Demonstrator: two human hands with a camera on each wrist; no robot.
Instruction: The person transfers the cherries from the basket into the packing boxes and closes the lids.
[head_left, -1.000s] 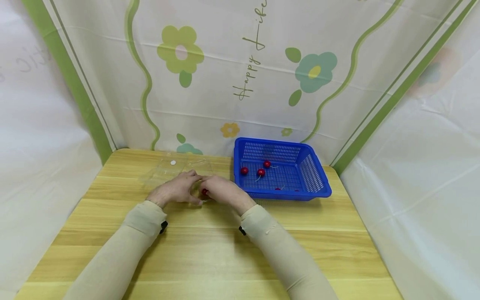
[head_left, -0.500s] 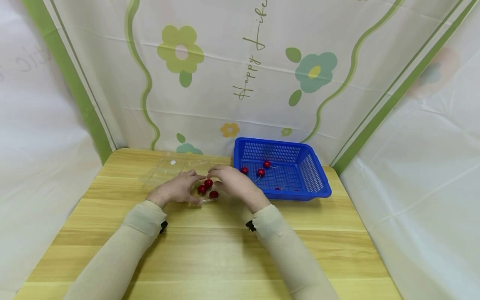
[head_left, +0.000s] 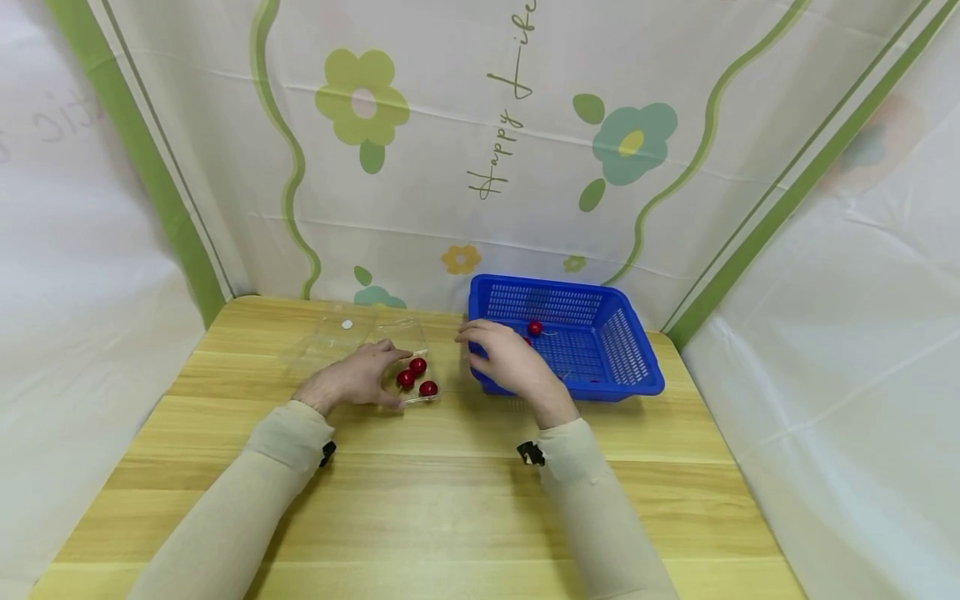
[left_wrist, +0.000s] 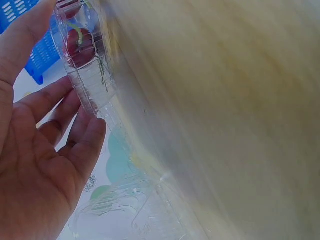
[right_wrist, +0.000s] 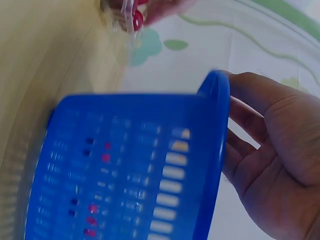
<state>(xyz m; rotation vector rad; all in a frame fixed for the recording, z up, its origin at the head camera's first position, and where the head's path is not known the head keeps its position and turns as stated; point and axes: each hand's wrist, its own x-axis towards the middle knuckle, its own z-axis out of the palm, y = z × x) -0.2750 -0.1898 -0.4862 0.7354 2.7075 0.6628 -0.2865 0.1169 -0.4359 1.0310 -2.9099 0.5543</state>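
My left hand [head_left: 384, 375] rests with straight fingers against the left side of a clear plastic clamshell box [head_left: 352, 337] on the wooden table [head_left: 420, 500]. Three red cherries [head_left: 417, 377] lie in its front tray. In the left wrist view the fingers [left_wrist: 87, 132] touch the box wall [left_wrist: 92, 92], and a cherry [left_wrist: 80, 42] shows through it. My right hand [head_left: 483, 348] hovers empty, fingers relaxed, over the near-left corner of the blue basket [head_left: 626, 350]. In the right wrist view the hand [right_wrist: 250, 135] is just past the basket rim [right_wrist: 217, 125].
A cherry [head_left: 534, 327] lies in the basket, and more cherries [right_wrist: 105, 150] show through its mesh. The box lid [head_left: 330, 333] lies open toward the back. Curtain walls close in the table at the back and on both sides.
My right hand has left the clear box and moved right to the basket, uncovering three cherries in the tray. The left hand has stayed at the box.
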